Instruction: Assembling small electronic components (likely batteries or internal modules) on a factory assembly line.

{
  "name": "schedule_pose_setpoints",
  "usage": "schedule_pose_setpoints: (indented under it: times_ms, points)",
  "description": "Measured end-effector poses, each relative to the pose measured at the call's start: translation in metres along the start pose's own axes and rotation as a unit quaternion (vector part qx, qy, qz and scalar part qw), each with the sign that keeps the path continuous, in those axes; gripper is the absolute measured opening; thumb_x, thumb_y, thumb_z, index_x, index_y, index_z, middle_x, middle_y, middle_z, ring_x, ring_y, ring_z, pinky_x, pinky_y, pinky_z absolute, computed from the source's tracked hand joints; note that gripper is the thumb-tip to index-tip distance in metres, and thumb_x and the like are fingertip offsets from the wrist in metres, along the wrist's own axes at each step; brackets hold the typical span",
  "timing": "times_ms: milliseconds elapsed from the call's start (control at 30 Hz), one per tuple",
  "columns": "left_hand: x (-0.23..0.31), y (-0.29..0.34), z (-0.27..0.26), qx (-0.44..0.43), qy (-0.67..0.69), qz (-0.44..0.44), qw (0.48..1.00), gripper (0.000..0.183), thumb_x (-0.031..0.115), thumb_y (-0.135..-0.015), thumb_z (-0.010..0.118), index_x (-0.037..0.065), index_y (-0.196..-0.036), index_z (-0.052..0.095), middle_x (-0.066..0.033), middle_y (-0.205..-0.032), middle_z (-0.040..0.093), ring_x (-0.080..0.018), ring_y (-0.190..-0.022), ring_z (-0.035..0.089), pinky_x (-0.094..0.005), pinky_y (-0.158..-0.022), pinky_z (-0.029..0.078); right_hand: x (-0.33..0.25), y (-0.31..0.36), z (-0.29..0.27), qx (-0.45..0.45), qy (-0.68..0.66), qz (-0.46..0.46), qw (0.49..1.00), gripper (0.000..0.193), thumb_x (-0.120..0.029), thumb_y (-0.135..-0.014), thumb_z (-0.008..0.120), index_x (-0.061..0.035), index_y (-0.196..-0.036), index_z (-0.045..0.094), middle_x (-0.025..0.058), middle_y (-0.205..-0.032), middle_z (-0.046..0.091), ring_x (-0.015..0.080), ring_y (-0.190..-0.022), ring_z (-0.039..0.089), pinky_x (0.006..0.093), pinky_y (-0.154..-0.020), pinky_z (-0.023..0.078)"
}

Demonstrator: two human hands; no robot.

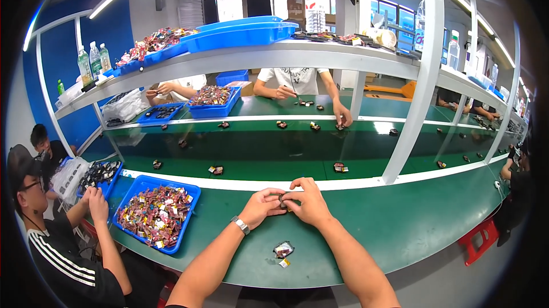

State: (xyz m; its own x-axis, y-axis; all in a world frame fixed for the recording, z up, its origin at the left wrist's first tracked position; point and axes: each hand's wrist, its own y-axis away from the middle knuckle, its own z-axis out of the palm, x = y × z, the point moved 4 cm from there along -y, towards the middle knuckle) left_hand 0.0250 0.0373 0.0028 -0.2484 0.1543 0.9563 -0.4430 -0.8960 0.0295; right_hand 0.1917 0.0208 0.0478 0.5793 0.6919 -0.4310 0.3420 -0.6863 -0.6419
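Over the green worktop [366, 222], my left hand [262, 211] and my right hand [311, 204] meet, fingers closed on a small dark part [282, 199]. Fingers from both sides cover most of it, so its exact kind is hidden. A watch with a metal band circles my left wrist. Between my forearms lies a small black-rimmed assembly [283, 248] with a pale, reddish inside. Just below it rests a tiny silver-and-yellow piece [285, 263]. Left of my left hand stands a blue tray [196, 196] heaped with small red, silver and yellow pieces.
Beyond the white rail [240, 184], a green belt [274, 156] carries several small dark assemblies. A metal shelf [320, 56] crosses above, its post [420, 79] right of my hands. People sit at left, across and at right. A red stool [480, 240] stands at right.
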Motion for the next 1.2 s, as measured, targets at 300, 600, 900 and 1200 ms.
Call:
schedule_pose_setpoints:
  times_ms: [300,600,900,1200]
  points:
    - [0.001,0.003,0.003,-0.036,-0.015,0.018,0.999,0.033,0.005,-0.094,0.058,0.0,-0.126,0.05,-0.0121,-0.118,0.061,-0.0208,-0.108,0.063,-0.0376,-0.094,0.056,0.003,0.001,0.003,-0.024,-0.047,0.008,0.999,0.008,-0.009,-0.076,0.071,-0.0073,-0.083,0.071,0.0072,-0.121,0.058,0.0286,-0.119,0.049,0.0394,-0.101,0.042]
    - [-0.003,0.0,0.0,-0.029,-0.017,-0.016,0.999,0.028,0.008,-0.095,0.059,0.001,-0.121,0.052,-0.0101,-0.111,0.062,-0.0206,-0.104,0.063,-0.0388,-0.092,0.056,0.002,0.004,0.004,-0.078,-0.075,0.003,0.994,0.007,-0.011,-0.078,0.071,-0.0065,-0.084,0.07,0.0081,-0.126,0.056,0.0291,-0.125,0.044,0.0396,-0.104,0.039]
    - [-0.001,0.002,-0.002,-0.029,0.009,0.014,0.999,0.026,0.002,-0.096,0.052,0.002,-0.122,0.051,-0.0092,-0.115,0.062,-0.0192,-0.108,0.062,-0.0364,-0.094,0.054,-0.003,0.006,0.008,-0.03,-0.067,0.03,0.997,0.012,-0.012,-0.079,0.073,-0.0084,-0.09,0.074,0.0058,-0.118,0.06,0.026,-0.118,0.051,0.0364,-0.097,0.046]
    - [-0.003,0.001,-0.004,-0.041,0.032,0.02,0.998,0.026,0.008,-0.097,0.055,0.003,-0.122,0.051,-0.0096,-0.114,0.061,-0.0198,-0.108,0.062,-0.0365,-0.095,0.054,0.001,0.008,0.011,-0.028,-0.093,0.048,0.994,0.012,-0.013,-0.081,0.071,-0.0097,-0.093,0.074,0.0043,-0.118,0.06,0.0254,-0.118,0.051,0.0364,-0.097,0.046]
